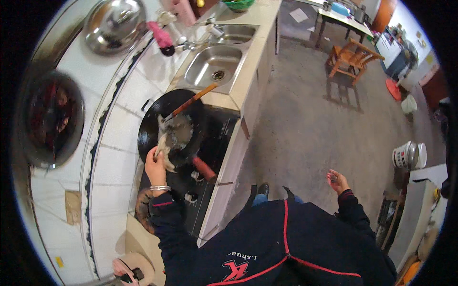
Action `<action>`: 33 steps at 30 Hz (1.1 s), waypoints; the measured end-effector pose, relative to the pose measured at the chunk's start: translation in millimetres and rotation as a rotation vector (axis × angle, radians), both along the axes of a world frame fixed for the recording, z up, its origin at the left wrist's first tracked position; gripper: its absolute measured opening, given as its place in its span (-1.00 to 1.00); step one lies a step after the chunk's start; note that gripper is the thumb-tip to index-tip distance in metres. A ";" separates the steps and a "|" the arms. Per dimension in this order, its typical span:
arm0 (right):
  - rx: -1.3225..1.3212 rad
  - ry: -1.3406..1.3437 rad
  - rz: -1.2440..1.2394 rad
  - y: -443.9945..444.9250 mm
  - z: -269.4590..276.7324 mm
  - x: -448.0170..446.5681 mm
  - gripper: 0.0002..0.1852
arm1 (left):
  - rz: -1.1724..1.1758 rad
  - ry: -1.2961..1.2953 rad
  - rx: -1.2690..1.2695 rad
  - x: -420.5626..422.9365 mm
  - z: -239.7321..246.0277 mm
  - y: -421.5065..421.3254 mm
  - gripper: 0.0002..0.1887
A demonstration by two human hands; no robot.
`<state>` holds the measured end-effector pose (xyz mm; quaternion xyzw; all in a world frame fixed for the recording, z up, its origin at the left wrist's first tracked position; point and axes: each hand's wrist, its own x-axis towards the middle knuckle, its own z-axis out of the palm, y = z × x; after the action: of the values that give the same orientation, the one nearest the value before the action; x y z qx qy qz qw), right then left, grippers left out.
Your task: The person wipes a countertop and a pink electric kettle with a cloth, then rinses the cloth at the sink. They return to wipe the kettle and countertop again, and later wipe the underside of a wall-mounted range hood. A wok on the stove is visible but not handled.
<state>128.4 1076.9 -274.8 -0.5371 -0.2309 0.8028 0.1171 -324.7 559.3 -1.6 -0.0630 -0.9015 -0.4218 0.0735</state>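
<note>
My left hand (156, 171), with a bracelet at the wrist, grips a crumpled pale cloth (164, 152) over the near rim of a black wok (147, 134). The wok stands on the black gas stove (218, 132), and its bottom looks wet and shiny. A spatula with a wooden handle (195, 99) leans in it, its metal end close to the cloth. The wok's red handle (204, 168) points toward the stove's front. Away from the stove, my right hand (337, 182) hangs above the floor, fingers partly curled. Something small and greyish shows at its fingers, too small to name.
Beyond the wok is a double steel sink (214, 64) with a tap (193, 44). Lids hang on the tiled wall, one steel (115, 25) and one dark (53, 119). A pink appliance (134, 270) stands at the near left. Across the floor are a wooden chair (352, 59) and buckets (402, 155).
</note>
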 end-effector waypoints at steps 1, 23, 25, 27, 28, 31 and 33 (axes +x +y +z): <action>-0.009 -0.088 -0.113 15.2 -9.7 19.9 -0.78 | -0.010 0.050 -0.098 -18.9 -10.7 4.3 -0.70; 0.303 0.212 0.140 451.8 110.0 22.0 -0.69 | -0.501 -0.109 0.375 85.9 36.8 626.6 -0.73; 0.345 0.247 0.215 496.1 129.6 9.9 -0.69 | -0.624 -0.168 0.391 85.4 23.0 702.5 -0.74; 0.358 0.208 0.221 545.8 135.6 5.0 -0.69 | -0.682 -0.206 0.371 80.4 9.2 772.7 -0.74; 0.375 0.203 0.184 574.9 133.8 6.9 -0.71 | -0.737 -0.216 0.383 78.4 0.3 804.8 -0.74; 0.353 0.112 -0.006 675.7 110.6 26.9 -0.72 | -0.818 -0.267 0.416 59.8 -26.0 900.7 -0.75; 0.379 0.095 -0.144 739.3 84.6 63.3 -0.79 | -0.779 -0.324 0.385 45.8 -40.5 964.8 -0.76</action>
<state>191.7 1816.3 -190.2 -0.4823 -0.3331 0.7589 0.2838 -278.9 1524.0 -42.1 -0.3155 -0.7157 -0.5821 -0.2220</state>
